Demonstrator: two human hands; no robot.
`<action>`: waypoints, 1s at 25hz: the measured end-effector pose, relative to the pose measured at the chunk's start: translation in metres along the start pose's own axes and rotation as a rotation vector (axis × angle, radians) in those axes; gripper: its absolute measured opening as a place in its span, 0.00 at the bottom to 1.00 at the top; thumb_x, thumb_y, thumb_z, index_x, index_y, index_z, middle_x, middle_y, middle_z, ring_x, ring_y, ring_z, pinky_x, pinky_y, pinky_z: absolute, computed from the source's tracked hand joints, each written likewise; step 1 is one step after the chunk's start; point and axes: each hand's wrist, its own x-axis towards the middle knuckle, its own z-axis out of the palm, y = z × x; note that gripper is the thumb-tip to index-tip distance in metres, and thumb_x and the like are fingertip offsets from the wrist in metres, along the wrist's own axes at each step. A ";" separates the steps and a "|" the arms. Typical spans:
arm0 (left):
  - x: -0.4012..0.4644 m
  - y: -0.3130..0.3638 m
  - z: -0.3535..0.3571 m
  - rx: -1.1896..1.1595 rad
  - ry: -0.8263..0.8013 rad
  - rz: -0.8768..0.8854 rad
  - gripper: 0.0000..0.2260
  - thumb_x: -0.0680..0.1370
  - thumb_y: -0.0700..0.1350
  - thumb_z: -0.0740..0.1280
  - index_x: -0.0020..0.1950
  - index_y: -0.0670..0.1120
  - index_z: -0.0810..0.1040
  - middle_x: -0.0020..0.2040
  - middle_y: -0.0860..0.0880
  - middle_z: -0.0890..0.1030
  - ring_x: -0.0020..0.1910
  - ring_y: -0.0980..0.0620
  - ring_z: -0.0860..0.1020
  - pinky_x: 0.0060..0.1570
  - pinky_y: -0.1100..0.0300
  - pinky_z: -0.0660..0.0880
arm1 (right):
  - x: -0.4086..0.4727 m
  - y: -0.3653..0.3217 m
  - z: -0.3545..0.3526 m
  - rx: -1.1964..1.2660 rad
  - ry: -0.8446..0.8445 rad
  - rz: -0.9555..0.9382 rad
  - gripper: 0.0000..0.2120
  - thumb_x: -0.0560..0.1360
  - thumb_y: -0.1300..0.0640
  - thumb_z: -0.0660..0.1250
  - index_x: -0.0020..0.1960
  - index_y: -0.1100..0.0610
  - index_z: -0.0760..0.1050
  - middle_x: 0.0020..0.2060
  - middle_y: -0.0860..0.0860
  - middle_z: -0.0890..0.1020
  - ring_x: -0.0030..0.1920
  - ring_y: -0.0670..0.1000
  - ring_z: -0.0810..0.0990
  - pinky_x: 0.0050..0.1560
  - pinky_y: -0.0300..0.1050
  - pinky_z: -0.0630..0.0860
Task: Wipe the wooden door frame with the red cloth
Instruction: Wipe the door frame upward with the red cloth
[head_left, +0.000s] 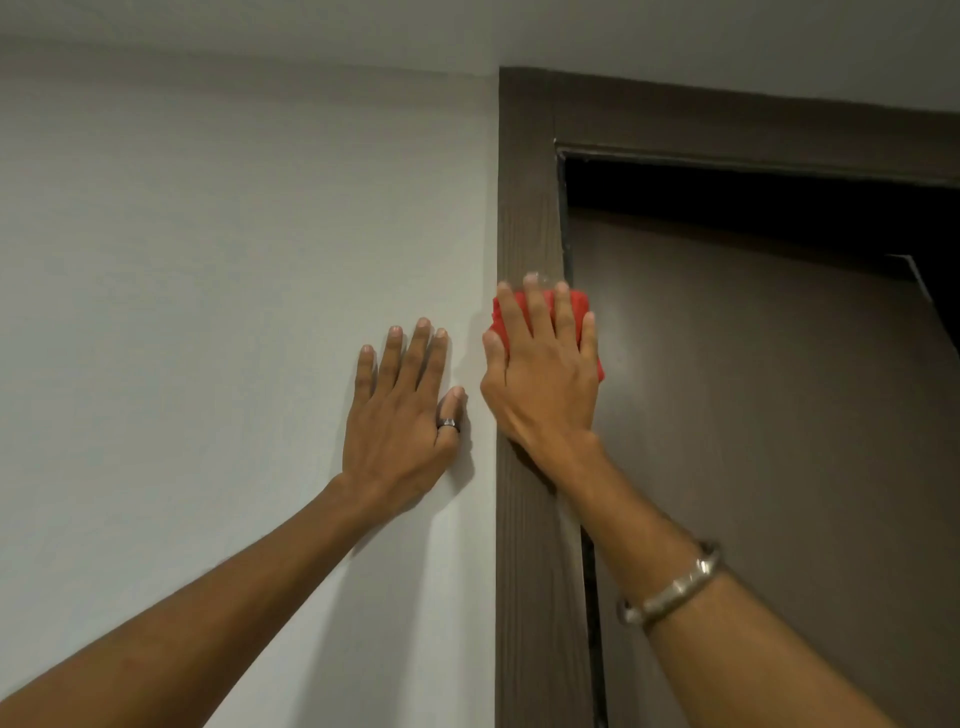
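The dark brown wooden door frame (530, 208) runs up the middle of the view and turns right along the top. My right hand (543, 371) lies flat on the frame's upright with its fingers spread, pressing the red cloth (576, 306) against the wood. Only the cloth's upper and right edges show around my fingers. My left hand (402, 415) rests flat on the white wall just left of the frame, fingers apart, holding nothing, a ring on its thumb.
A brown door (753, 415) stands partly open to the right of the frame, with a dark gap (727, 192) above it. The white wall (208, 260) fills the left side, and the ceiling (467, 26) is close above.
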 end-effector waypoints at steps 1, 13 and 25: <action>0.001 -0.001 -0.001 -0.005 0.004 -0.001 0.31 0.84 0.60 0.42 0.84 0.51 0.38 0.85 0.50 0.36 0.84 0.49 0.33 0.83 0.45 0.34 | -0.015 0.000 -0.001 -0.001 0.010 -0.023 0.30 0.84 0.40 0.46 0.84 0.47 0.50 0.85 0.51 0.53 0.85 0.58 0.49 0.84 0.63 0.45; 0.044 -0.005 -0.002 -0.030 0.029 0.015 0.30 0.83 0.61 0.39 0.84 0.55 0.35 0.85 0.53 0.34 0.82 0.52 0.30 0.82 0.47 0.31 | 0.151 0.000 -0.014 0.029 0.005 -0.014 0.27 0.85 0.44 0.50 0.83 0.49 0.55 0.83 0.54 0.58 0.84 0.61 0.51 0.82 0.67 0.51; 0.044 -0.003 -0.006 0.002 0.012 0.010 0.31 0.81 0.62 0.36 0.82 0.54 0.33 0.84 0.51 0.34 0.82 0.51 0.30 0.83 0.45 0.34 | 0.056 0.007 -0.005 0.019 -0.021 -0.029 0.29 0.84 0.42 0.51 0.83 0.47 0.54 0.84 0.52 0.57 0.84 0.60 0.52 0.83 0.64 0.48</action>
